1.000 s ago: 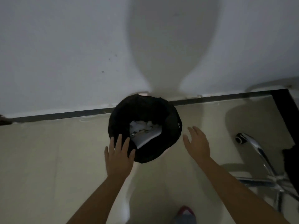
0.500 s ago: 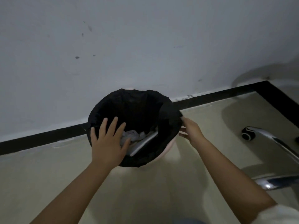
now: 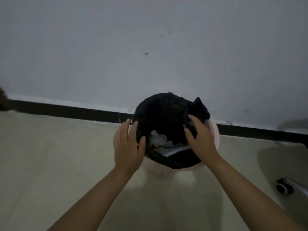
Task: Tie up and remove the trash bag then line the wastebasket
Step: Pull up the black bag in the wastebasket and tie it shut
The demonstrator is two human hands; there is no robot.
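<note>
Chair caster (image 3: 283, 188) cut off at right; wastebasket (image 3: 215, 132) mostly bag-covered.

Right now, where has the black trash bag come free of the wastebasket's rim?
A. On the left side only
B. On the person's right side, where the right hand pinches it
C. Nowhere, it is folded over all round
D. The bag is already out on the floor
B: the right hand pinches a raised fold of the trash bag, and the wastebasket shows its bare pink rim just there; the left hand grips the opposite edge.
</note>
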